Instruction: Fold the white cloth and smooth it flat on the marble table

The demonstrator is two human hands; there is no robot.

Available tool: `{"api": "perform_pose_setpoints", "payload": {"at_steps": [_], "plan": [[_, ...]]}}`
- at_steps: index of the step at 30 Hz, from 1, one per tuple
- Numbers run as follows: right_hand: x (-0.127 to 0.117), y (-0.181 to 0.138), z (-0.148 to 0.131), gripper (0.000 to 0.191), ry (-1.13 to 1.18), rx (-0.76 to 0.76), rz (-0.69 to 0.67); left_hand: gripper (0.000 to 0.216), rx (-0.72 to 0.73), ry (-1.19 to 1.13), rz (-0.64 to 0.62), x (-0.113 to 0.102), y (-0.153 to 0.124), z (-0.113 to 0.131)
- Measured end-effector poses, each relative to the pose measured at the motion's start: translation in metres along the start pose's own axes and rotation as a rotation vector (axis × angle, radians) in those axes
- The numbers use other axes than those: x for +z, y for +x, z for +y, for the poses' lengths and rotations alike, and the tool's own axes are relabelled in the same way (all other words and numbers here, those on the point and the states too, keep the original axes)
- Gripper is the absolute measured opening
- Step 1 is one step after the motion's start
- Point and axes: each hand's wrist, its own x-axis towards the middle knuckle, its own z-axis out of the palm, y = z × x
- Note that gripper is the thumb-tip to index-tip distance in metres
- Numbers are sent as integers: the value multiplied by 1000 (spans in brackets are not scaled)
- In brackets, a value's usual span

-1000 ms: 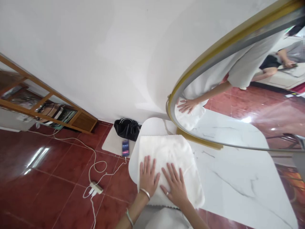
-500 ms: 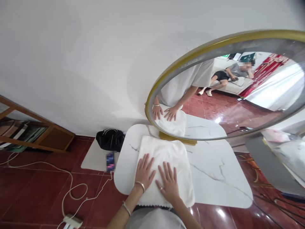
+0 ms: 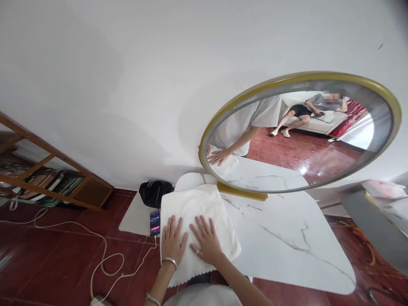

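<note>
White, soft-looking cloth (image 3: 188,202), and it lies spread over the left end of a grey-veined bench (image 3: 280,242), scalloped near edge running at a slant. Both hands are down on it, backs up! Left hand (image 3: 174,244) lies flat on the cloth's near left part, fingers stretched out and slightly parted, a bangle (image 3: 169,261) at the wrist. Right hand (image 3: 207,246) is just beside it, a gap between the two, fingers fanned, a ring (image 3: 197,252) showing. Neither grips a thing; both lie open on the fabric.

Outward we go! Beyond the cloth and to its right, an oval mirror (image 3: 299,144) in a gold rim leans over the bench on a gold base (image 3: 242,191). In its glass, a person (image 3: 306,111) in a grey top and dark shorts sits on a pale sofa (image 3: 321,123).

Left of the cloth now: a phone (image 3: 154,223), close by its edge, with a white cable (image 3: 140,267) trailing below. A black handbag (image 3: 156,193) sits behind the phone, left of the cloth's far corner. Farther left, a wooden shelf (image 3: 92,193) on red floor tiles (image 3: 60,259); far right of the cloth, a grey-sided unit (image 3: 369,216). Behind everything, white wall (image 3: 127,85).
</note>
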Motion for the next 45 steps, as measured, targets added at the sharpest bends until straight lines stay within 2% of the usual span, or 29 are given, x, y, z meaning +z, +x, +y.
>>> {"api": "perform_pose_setpoints", "payload": {"at_steps": [5,15,26,32,38,45], "plan": [[1,-2,4,68,-15,-34,34,57,-17,14,45,2,-2,5],[4,-1,4,67,-24,-33,49,57,-71,48,44,-2,3,13],[12,9,0,68,-56,-3,52,56,-56,16,4,-2,11,-2],[13,9,0,65,-52,-7,62,53,-51,29,28,0,13,-1],[10,-2,13,63,-72,-12,107,55,-14,30,42,8,12,11],[-2,-33,35,62,-151,72,109,59,59,11,37,22,14,49]]}}
